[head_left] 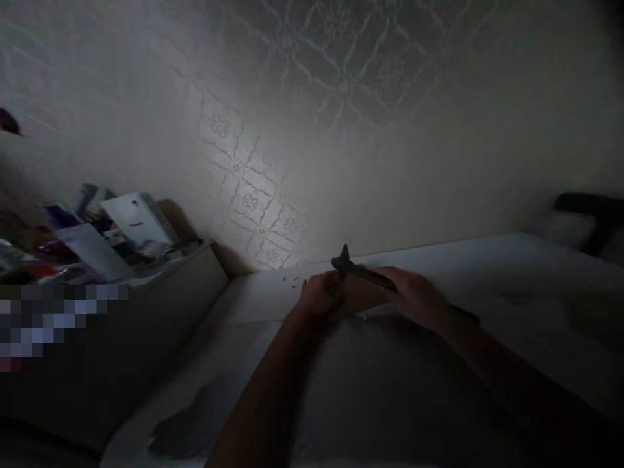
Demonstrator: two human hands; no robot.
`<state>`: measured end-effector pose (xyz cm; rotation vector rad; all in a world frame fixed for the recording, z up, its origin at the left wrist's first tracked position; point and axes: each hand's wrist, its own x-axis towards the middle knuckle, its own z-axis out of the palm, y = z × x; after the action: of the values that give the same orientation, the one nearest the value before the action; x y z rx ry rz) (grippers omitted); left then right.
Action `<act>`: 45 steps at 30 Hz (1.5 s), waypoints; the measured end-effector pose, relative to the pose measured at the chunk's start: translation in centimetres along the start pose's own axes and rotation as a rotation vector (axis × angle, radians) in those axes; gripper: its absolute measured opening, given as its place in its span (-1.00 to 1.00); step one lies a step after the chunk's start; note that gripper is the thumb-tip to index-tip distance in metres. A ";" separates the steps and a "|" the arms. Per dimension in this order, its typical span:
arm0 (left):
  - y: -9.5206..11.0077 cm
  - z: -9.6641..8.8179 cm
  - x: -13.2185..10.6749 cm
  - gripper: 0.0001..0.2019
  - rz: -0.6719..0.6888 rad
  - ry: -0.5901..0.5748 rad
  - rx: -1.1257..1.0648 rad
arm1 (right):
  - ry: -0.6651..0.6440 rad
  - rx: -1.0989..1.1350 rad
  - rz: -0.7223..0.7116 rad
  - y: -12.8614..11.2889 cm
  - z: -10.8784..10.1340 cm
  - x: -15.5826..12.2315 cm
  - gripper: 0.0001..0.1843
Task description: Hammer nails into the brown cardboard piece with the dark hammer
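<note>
My right hand is wrapped around the handle of a hammer. The dark hammer head points up and to the left, over my left hand's side, and the handle's far end shows past my right wrist. Close by on the left, my left hand is closed with curled fingers at the edge of a tan, board-like piece. This piece lies between both hands, under the hammer. Whether my left fingers grip it or something smaller is too dark to see. Several small dark bits lie on the white surface left of my left hand.
A patterned wall rises behind a white ledge. At left, a cabinet carries a white box and assorted clutter. A dark patch lies on the pale surface below. A black object juts in at right.
</note>
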<state>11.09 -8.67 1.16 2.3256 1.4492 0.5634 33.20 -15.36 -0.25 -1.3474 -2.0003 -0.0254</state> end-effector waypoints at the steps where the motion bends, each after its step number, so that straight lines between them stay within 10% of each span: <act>1: 0.0 0.2 0.0 -0.49 0.012 0.023 0.017 | 0.002 0.001 -0.006 0.1 0.0 0.0 -0.54; 45: -1.0 1.4 0.5 -0.59 0.022 0.082 -0.048 | -0.059 0.022 -0.001 -0.3 0.5 0.0 -0.55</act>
<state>11.22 -7.89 -0.47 2.3085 1.4317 0.6995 32.72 -15.33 -0.52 -1.3478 -2.0445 0.0365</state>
